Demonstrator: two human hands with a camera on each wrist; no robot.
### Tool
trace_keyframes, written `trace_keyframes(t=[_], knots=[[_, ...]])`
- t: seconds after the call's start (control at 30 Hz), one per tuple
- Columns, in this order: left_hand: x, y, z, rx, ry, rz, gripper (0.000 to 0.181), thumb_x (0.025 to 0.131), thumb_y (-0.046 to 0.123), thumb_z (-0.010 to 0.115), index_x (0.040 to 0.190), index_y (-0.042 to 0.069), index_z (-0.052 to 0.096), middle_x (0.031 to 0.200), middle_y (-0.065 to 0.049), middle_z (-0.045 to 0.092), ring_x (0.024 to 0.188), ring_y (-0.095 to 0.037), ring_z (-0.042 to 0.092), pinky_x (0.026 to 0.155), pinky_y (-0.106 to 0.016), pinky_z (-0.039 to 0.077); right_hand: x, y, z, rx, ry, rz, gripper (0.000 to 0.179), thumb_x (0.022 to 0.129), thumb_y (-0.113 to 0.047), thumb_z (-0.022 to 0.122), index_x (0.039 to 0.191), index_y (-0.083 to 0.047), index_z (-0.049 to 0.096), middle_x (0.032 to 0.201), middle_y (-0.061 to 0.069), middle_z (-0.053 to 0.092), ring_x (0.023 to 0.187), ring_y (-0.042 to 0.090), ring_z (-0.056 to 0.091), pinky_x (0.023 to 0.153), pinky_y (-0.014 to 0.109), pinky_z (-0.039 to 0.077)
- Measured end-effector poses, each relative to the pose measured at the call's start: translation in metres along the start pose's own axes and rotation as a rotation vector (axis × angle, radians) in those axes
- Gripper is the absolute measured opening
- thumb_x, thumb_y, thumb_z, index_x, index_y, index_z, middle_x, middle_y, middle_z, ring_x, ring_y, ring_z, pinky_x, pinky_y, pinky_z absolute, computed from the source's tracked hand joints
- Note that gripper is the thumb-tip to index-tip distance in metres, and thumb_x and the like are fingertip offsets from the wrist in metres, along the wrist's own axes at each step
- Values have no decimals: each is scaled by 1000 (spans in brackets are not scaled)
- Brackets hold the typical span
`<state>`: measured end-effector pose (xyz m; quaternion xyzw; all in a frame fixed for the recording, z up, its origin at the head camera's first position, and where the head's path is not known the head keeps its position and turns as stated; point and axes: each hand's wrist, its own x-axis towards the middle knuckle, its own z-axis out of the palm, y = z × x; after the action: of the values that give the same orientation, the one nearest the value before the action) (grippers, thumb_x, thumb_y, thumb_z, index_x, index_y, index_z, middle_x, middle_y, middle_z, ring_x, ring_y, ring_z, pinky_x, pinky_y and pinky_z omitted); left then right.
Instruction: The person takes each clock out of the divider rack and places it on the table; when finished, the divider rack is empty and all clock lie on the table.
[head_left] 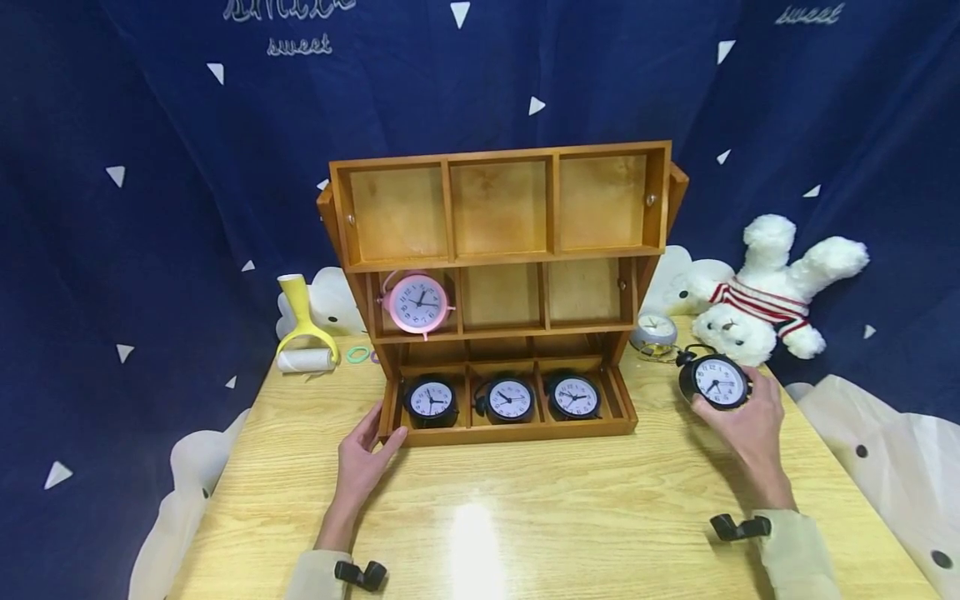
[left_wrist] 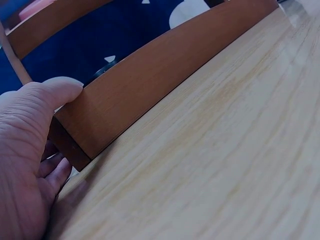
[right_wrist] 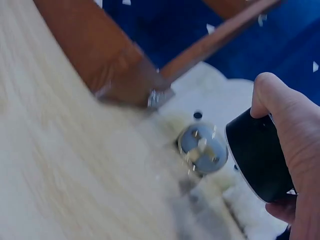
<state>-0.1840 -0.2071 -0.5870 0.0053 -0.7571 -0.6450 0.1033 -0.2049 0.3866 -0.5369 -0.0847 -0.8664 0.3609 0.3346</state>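
A three-tier wooden shelf (head_left: 517, 431) stands on the table, its tiers split into compartments. My left hand (head_left: 362, 461) grips its bottom left corner, thumb over the front board (left_wrist: 125, 85) and fingers along the side. Three black alarm clocks, left (head_left: 431, 402), middle (head_left: 509, 399) and right (head_left: 573, 397), sit in the bottom tier. A pink alarm clock (head_left: 417, 303) leans in the middle tier's left compartment. Right of the shelf, my right hand (head_left: 752, 417) holds another black alarm clock (head_left: 717, 382), its face towards the head camera. In the right wrist view, thumb and fingers clasp its dark body (right_wrist: 260, 155).
A grey alarm clock (head_left: 656, 330) lies beyond the shelf's right side, near a white plush bear (head_left: 738, 329) in a striped top. At the back left lie a yellow-handled lint roller (head_left: 306, 360) and a green ring (head_left: 357, 355). A blue curtain (head_left: 187, 208) hangs behind.
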Motion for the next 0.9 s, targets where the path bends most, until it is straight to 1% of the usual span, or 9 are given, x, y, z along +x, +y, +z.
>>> trace_keyframes(t=[0.13, 0.27, 0.3, 0.5, 0.53, 0.77, 0.9], knots=[[-1, -1, 0, 9, 0, -5, 70, 93, 21, 83, 153, 5, 51, 157, -13, 50, 146, -28, 46, 117, -39, 38, 1, 15, 2, -34, -41, 63, 85, 66, -18, 86, 138, 10, 52, 127, 33, 51, 117, 47, 47, 94, 60, 36], [-1, 0, 0, 16, 0, -6, 70, 93, 21, 82, 153, 4, 51, 157, -14, 50, 147, -29, 45, 117, -38, 38, 4, 29, 3, -69, -77, 86, 84, 67, -20, 85, 139, 9, 52, 128, 33, 51, 118, 47, 46, 93, 60, 36], [-1, 0, 0, 16, -1, -5, 70, 93, 20, 82, 153, 4, 51, 157, -14, 50, 147, -29, 45, 117, -35, 38, 5, 33, 3, -78, -84, 85, 84, 67, -21, 85, 138, 9, 52, 127, 33, 51, 118, 47, 46, 93, 60, 36], [-1, -1, 0, 10, 3, -7, 70, 92, 19, 83, 153, 4, 51, 157, -14, 50, 146, -29, 46, 116, -35, 39, 9, 56, 4, -111, -132, 112, 82, 69, -21, 86, 136, 11, 51, 126, 34, 50, 117, 48, 45, 92, 60, 36], [0, -1, 0, 10, 2, -6, 70, 92, 20, 83, 153, 4, 51, 157, -14, 50, 146, -29, 46, 117, -37, 38, 10, 59, 4, -115, -138, 116, 82, 69, -22, 86, 136, 11, 51, 126, 34, 50, 117, 48, 45, 92, 60, 36], [1, 0, 0, 6, 3, -6, 70, 92, 21, 83, 153, 4, 52, 156, -13, 51, 145, -29, 48, 116, -36, 39, 16, 61, 0, -132, -190, 103, 82, 71, -22, 86, 135, 14, 51, 124, 36, 52, 117, 50, 46, 91, 59, 36], [1, -1, 0, -3, 3, -12, 69, 92, 20, 83, 152, 5, 52, 156, -13, 52, 144, -28, 48, 116, -37, 39, 21, 61, -5, -141, -209, 89, 78, 71, -22, 87, 132, 14, 55, 117, 36, 57, 108, 49, 50, 85, 54, 38]])
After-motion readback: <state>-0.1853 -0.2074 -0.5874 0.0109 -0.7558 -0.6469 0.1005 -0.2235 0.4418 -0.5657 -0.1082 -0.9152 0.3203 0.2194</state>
